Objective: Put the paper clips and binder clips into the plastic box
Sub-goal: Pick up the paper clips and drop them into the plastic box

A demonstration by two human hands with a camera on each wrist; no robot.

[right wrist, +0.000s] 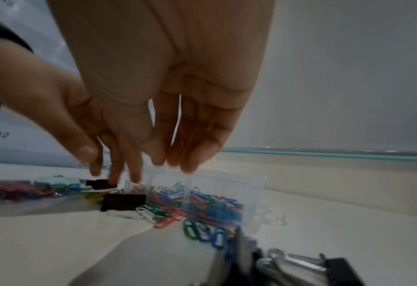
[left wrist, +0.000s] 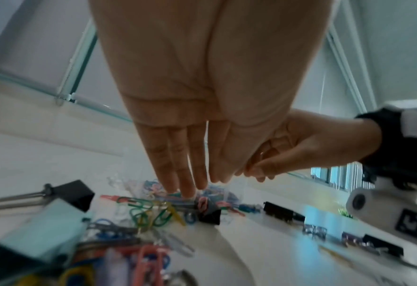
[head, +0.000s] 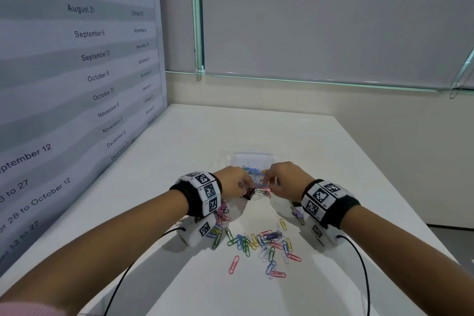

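The clear plastic box [head: 252,161] stands mid-table with several coloured paper clips inside [right wrist: 210,201]. My left hand [head: 230,182] reaches down at the box's near left corner, fingers straight [left wrist: 185,185], their tips by a black binder clip [right wrist: 99,183]. A second black binder clip [head: 248,193] lies on the table beside the box [right wrist: 123,201]. My right hand [head: 282,179] hovers over the box's near rim, fingers [right wrist: 178,154] hanging loosely with nothing seen between them. Loose paper clips [head: 264,241] lie scattered nearer to me.
A heap of pink and mixed paper clips [head: 223,213] lies under my left wrist, with a mint binder clip [left wrist: 48,230] close by. More binder clips [head: 297,213] sit under my right wrist. A wall poster [head: 77,72] bounds the table's left side.
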